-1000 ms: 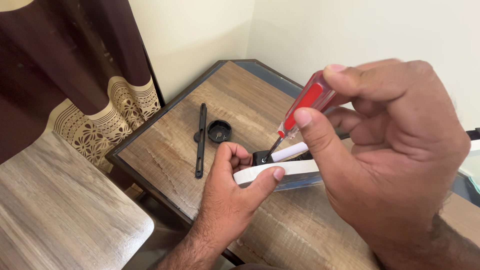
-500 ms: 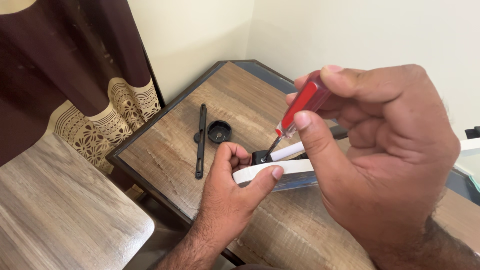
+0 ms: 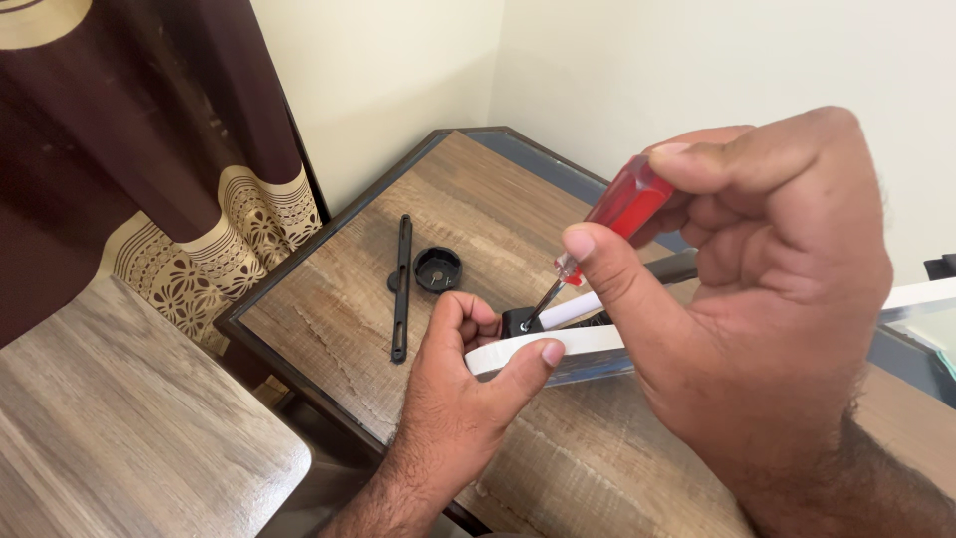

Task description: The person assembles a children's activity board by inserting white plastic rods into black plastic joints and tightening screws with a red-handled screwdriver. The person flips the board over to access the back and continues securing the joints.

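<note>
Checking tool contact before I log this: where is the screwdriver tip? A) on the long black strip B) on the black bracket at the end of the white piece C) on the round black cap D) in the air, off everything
B: the red-handled screwdriver in the right hand has its tip down on the black bracket of the white piece, which the left hand steadies.

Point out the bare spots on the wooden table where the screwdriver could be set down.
Bare wood lies on the table behind the round black cap, toward the far corner, and at the near-left edge beside the black strip. It is crowded around the left hand, white part and right hand.
</note>
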